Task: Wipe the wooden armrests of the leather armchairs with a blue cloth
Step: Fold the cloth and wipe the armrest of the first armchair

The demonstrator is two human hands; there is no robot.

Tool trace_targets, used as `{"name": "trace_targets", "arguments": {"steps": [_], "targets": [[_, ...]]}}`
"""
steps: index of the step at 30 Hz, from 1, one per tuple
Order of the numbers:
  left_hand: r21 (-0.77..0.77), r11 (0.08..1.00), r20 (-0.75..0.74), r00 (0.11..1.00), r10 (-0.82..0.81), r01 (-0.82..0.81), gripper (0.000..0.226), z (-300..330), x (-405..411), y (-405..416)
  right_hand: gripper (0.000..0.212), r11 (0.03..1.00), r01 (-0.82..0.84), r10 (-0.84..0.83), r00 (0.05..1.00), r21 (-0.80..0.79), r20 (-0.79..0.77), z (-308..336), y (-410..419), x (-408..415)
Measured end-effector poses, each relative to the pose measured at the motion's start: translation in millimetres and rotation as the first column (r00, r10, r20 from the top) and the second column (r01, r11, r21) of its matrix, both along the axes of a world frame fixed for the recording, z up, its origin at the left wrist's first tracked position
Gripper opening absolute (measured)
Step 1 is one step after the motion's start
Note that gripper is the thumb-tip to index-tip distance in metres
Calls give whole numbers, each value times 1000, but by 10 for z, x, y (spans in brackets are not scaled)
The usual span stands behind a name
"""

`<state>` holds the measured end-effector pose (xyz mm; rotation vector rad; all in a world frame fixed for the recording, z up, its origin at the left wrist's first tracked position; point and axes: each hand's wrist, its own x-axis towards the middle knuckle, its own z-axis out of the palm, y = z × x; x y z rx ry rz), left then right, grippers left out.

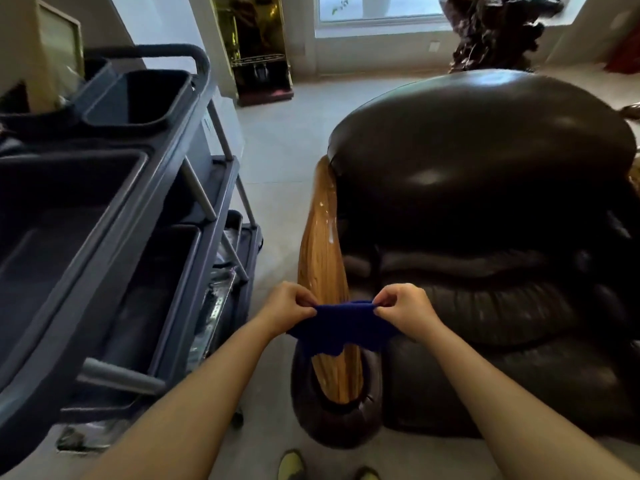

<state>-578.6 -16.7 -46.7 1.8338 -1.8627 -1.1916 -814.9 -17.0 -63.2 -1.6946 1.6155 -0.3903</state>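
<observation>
A dark brown leather armchair (pixel 485 188) stands in front of me, seen from its left side. Its long wooden armrest (pixel 320 258) runs from the backrest down toward me, with pale droplets on its upper part. A blue cloth (pixel 341 327) is stretched over the near part of the armrest. My left hand (pixel 287 306) pinches its left top corner and my right hand (pixel 403 311) pinches its right top corner. The cloth hangs between them and hides a strip of the wood. The chair's other armrest is out of sight.
A grey cleaning cart (pixel 114 216) with deep tubs and lower shelves stands close on the left, leaving a narrow strip of tiled floor (pixel 277 161) beside the chair. A dark carved wood sculpture (pixel 491 32) and a glass cabinet (pixel 256 46) are at the back. My shoes (pixel 292 465) show below.
</observation>
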Motion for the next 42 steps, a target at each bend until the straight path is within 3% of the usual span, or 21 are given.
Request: {"name": "trace_targets", "arguments": {"steps": [13, 26, 28, 30, 32, 34, 38, 42], "targets": [[72, 997, 25, 999, 35, -37, 14, -393, 160, -1214, 27, 999, 24, -24, 1000, 44, -9, -463, -1153, 191], [102, 992, 43, 996, 75, -79, 14, -1524, 315, -2407, 24, 997, 48, -50, 998, 54, 27, -1514, -2353, 380], [58, 994, 77, 993, 91, -95, 15, -1605, 325, -2416, 22, 999, 33, -33, 999, 26, 19, -1579, -2362, 420], [-127, 977, 123, 975, 187, -171, 28, -1734, 291, -2364, 17, 993, 51, -54, 998, -104, -22, -1681, -2345, 446], [-385, 889, 167, 928, 332, -249, 50, -1838, 217, -2199, 35, 944, 152, -174, 984, -291, -49, -1815, -2232, 492], [-520, 830, 230, 904, 362, -200, 59, -1919, 95, -1983, 51, 896, 190, -237, 969, -402, -70, -1939, -2034, 579], [-387, 922, 387, 912, 133, 30, 61, -2229, -130, -1749, 58, 929, 11, -84, 980, -371, -180, -2253, -1807, 820], [-316, 949, 374, 918, 131, -6, 54, -2539, -278, -1748, 60, 954, 32, -90, 979, -297, -185, -2509, -1858, 988]]}}
